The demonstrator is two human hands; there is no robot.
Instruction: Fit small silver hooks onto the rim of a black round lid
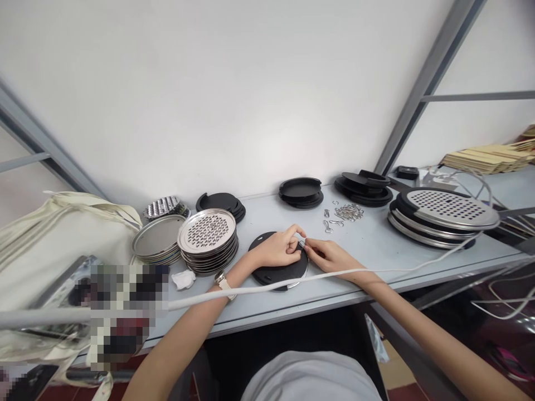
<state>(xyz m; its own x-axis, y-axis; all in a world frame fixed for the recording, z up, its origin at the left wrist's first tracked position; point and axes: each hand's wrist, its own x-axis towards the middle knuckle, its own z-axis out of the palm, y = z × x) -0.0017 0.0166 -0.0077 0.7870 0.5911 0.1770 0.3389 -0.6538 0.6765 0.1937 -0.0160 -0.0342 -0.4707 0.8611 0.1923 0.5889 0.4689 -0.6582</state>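
Note:
A round black plate (278, 274) with a metal rim edge showing on one side lies flat on the table in front of me. Over its upper part rests my left hand (283, 247), its fingers curled and the index finger arched toward the rim. From the right, my right hand (330, 257) has thumb and fingertips pinched at the plate's edge on a small wire clip (301, 244). What the left fingertips grip is hidden. Similar metal clips (350, 213) lie in a loose pile beyond my right hand.
Stacked grater discs (208, 236) and plain metal discs (155, 238) stand left, beside a crumpled white tissue (183, 279). Black round parts (300, 192) line the wall. More perforated discs (451, 207) are stacked right. A white cable (259, 289) crosses in front of my forearms.

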